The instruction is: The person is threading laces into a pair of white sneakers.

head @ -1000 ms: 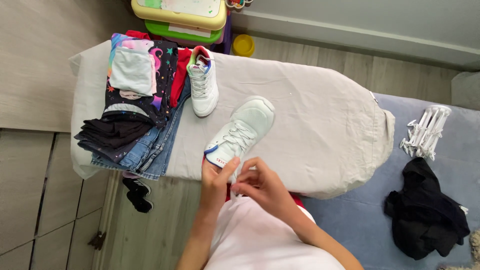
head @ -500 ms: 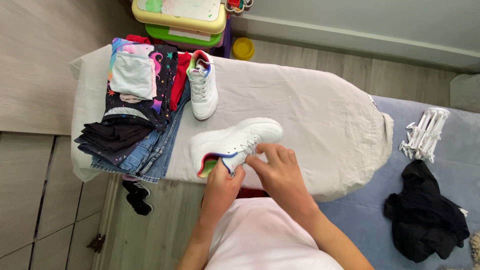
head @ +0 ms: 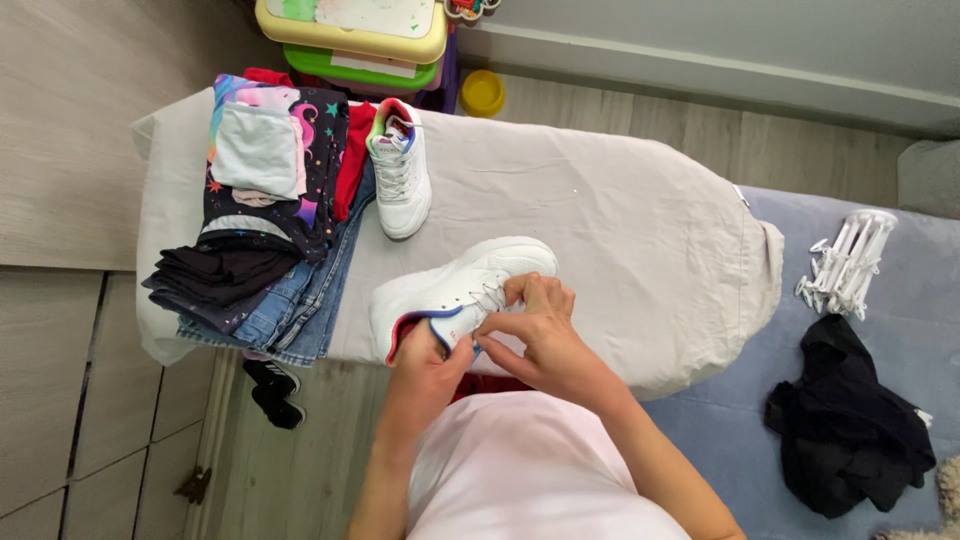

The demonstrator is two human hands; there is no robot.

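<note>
Both hands' fingers [head: 520,322] grip the white sneaker [head: 450,290] (lying sideways).

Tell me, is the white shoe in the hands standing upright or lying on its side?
On its side. The white shoe shows its side wall and sole edge upward, while the left hand and right hand grip its opening.

Overhead view of a cloth-covered ironing board [head: 620,230]. At lower centre, the left hand [head: 425,365] and right hand [head: 535,335] grip a white sneaker [head: 450,290] lying on its side. A second white sneaker [head: 400,175] stands beside folded clothes [head: 260,220] at upper left.
</note>
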